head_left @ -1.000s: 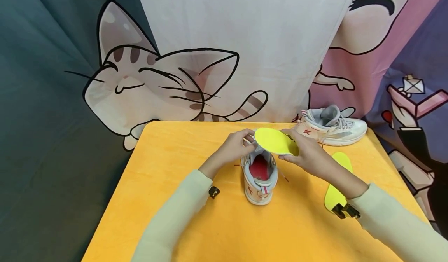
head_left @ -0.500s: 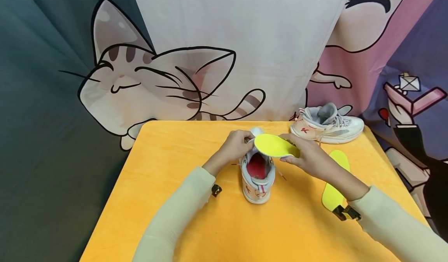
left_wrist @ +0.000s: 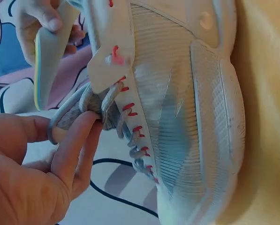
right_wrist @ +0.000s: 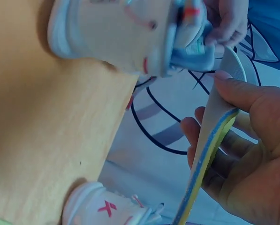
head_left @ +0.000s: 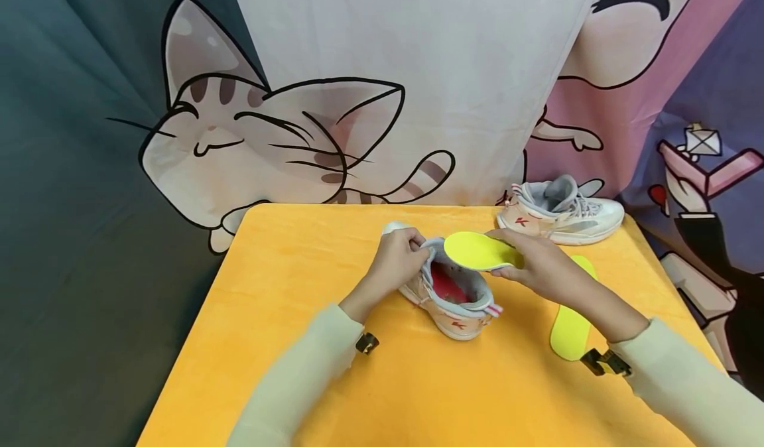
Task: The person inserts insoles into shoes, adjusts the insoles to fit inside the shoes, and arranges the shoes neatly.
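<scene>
A white sneaker (head_left: 462, 321) rests on the yellow table, turned at an angle with its heel toward the front right and red lining showing inside. My left hand (head_left: 394, 261) pinches the sneaker's tongue (left_wrist: 71, 117) above the grey laces, as the left wrist view shows. Just right of the shoe's opening, my right hand (head_left: 540, 268) grips a yellow insole (head_left: 476, 251) between thumb and fingers. Seen from the right wrist, that insole has a pale underside and a blue-and-yellow edge (right_wrist: 208, 145). Its free end overlaps the rim of the shoe's collar in the head view.
A second white sneaker (head_left: 575, 218) stands at the table's back right corner. Another yellow insole (head_left: 570, 334) lies on the tabletop (head_left: 418, 394), partly hidden by the right forearm. Behind the table hangs a curtain (head_left: 370, 36) with a cartoon cat.
The sneaker has swung round on the table, its toe going left and its heel right, with my left hand on it. My right hand and the insole have shifted slightly right.
</scene>
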Demonstrator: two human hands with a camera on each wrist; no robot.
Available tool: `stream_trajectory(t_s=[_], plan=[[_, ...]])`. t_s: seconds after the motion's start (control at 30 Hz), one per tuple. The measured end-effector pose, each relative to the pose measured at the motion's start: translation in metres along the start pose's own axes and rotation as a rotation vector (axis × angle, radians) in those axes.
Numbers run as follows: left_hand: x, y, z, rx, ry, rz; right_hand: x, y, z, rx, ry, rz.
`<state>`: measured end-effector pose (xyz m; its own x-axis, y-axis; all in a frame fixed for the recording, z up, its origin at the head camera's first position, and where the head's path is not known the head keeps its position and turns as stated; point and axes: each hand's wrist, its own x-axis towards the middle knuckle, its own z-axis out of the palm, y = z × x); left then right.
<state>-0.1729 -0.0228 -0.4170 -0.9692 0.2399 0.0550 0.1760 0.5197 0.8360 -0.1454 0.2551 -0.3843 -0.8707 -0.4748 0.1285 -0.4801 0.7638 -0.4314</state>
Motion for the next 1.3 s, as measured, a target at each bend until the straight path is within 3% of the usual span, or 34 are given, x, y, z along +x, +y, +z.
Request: stream_trajectory(t_s=[0.2, 0.3, 0.47, 0.67, 0.97, 1.17, 1.3], plan=[[-0.012, -0.004, 0.003, -0.051, 0.036, -0.067, -0.007, -0.003, -0.010, -0.136, 0.008, -0.010], [-0.015, -0.008, 0.004, -0.019, 0.063, -0.042, -0.011, -0.006, -0.013, -0.220, 0.046, -0.067], [-0.018, -0.013, 0.005, 0.021, 0.068, -0.012, -0.013, -0.009, -0.015, -0.272, 0.060, -0.144], [-0.019, -0.016, 0.007, 0.081, 0.035, 0.009, -0.013, -0.010, -0.014, -0.314, 0.007, -0.167], [-0.018, -0.014, 0.003, 0.058, 0.013, 0.028, -0.001, -0.027, -0.010, -0.434, -0.091, -0.203], [-0.019, -0.015, 0.001, 0.108, -0.028, 0.019, 0.009, -0.039, -0.006, -0.553, -0.151, -0.240], [-0.019, -0.023, -0.005, 0.067, -0.082, 0.052, 0.014, -0.042, 0.000, -0.596, -0.175, -0.257]])
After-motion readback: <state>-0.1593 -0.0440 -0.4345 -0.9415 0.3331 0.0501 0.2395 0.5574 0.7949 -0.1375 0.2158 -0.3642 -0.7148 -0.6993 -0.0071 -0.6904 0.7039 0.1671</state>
